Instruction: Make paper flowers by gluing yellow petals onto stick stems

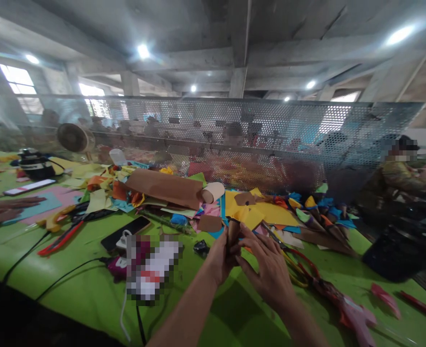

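Note:
My left hand point(223, 258) and my right hand point(268, 270) meet over the green table point(89, 294), both wrapped round a small brown paper roll point(233, 231) that stands upright between the fingers. The left fingers curl behind the roll; the right fingers press on its front. Yellow paper sheets point(256, 212) lie just beyond the hands. A large rolled sheet of brown paper point(165, 187) lies further back to the left.
Several coloured paper cones point(321, 219) lie at the right. Red-handled scissors point(299, 262) rest by my right hand, a black phone point(126, 232) and cables at the left. Another person's hand point(3, 208) lies at far left; a seated person point(397, 183) at right. A perforated metal screen point(234, 135) bounds the far side.

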`<state>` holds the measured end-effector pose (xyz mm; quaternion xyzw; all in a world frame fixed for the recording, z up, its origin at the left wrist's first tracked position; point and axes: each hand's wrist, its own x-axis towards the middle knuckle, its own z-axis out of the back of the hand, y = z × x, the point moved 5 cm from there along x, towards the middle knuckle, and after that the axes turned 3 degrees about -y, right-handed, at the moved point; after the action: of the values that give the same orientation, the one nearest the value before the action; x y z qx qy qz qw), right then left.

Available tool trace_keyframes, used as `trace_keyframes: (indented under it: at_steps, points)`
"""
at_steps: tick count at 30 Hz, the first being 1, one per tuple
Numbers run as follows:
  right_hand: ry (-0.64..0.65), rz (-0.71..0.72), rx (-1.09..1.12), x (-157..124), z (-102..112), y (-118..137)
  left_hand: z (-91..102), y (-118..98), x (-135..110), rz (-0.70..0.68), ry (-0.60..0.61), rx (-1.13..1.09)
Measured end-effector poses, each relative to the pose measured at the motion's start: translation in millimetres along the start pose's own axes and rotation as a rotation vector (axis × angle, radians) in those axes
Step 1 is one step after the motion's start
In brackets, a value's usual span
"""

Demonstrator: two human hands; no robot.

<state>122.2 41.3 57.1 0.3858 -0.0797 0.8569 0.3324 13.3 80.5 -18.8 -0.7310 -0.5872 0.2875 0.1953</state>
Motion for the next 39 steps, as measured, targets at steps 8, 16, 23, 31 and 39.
trace_keyframes:
  at_steps: [8, 16, 23, 31, 39]
  points:
    - [-0.236, -0.181, 0.192, -7, 10, -27, -9.1, -5, -8, -0.055, 0.074, 0.124]
    - [-0.344, -0.249, 0.264, -7, 18, -38, 6.3, 1, -3, -0.231, -0.147, 0.714]
    - [-0.371, -0.231, 0.271, -5, 24, -34, 12.6, -5, -12, -0.410, -0.325, 0.910]
    - [-0.387, -0.229, 0.268, -4, 25, -36, 0.3, -14, -49, -0.546, -0.438, 1.128]
    - [-0.375, -0.254, 0.279, -5, 23, -36, 22.9, -84, -80, -0.594, -0.297, 1.898]
